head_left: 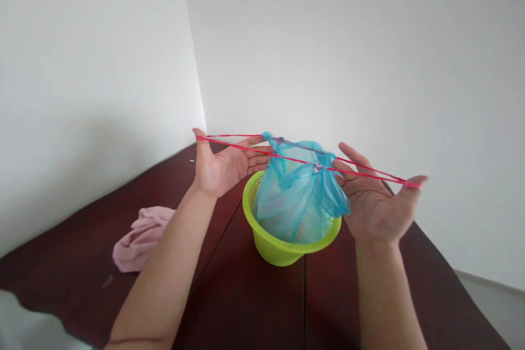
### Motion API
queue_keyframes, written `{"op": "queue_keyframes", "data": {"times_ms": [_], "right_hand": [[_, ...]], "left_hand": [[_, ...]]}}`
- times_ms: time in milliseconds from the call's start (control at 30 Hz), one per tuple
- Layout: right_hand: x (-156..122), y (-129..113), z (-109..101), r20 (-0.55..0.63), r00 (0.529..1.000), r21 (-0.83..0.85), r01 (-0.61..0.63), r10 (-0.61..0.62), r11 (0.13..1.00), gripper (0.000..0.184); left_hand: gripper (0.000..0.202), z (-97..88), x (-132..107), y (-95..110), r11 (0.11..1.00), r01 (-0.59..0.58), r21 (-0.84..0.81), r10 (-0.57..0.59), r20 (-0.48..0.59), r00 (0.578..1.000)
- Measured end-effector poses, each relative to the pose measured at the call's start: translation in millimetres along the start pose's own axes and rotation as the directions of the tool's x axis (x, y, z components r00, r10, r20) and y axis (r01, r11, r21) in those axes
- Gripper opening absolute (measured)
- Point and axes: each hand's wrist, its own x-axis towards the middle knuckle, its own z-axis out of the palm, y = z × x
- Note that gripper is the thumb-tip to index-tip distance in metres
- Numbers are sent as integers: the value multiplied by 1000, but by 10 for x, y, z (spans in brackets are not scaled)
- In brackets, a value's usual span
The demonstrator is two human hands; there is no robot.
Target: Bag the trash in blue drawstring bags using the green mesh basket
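Walls (pixel 287 38) of plain white paint meet in a corner at the far side, and a strip of grey floor (pixel 492 306) shows past the right edge of a dark red-brown wooden table (pixel 246 306). A seam runs from near to far along the tabletop. On the table's left side, well apart from everything else, lies a crumpled pink towel (pixel 143 238), just beside the left forearm (pixel 164 273).

Near the middle of the table stands a round lime-green plastic basket (pixel 279 246), its wall perforated, between the left forearm and the right forearm (pixel 381 295). A translucent pale-blue plastic bag (pixel 301 202) sags into the basket's mouth, hanging over the near rim; whether anything lies inside it is hard to tell.

A thin red cord (pixel 369 175) runs in two taut strands through the gathered top of the bag and stretches out to both sides above the basket. The left hand (pixel 219 167) and right hand (pixel 375 202) are both open, palms up and fingers spread, on either side of the bag. The cord hooks over the left thumb (pixel 199 145) and the right thumb (pixel 414 181).
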Motion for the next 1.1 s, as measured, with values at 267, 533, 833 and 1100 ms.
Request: {"op": "queue_keyframes", "data": {"times_ms": [267,533,833,1100], "right_hand": [[132,15,-190,-106,985,-29,135,-137,990,100],[160,-85,-199,-308,879,-59,365,-364,929,74],[0,-155,73,-243,920,-85,295,-307,952,95],[-71,-31,124,-61,987,-10,148,-149,989,114]], "left_hand": [[134,-177,-13,60,966,178,186,-180,-6,984],[101,-198,21,131,976,33,217,23,-252,967],[114,161,-31,135,995,-100,1,98,-191,977],[122,294,-102,56,1000,20,0,-20,36,999]]}}
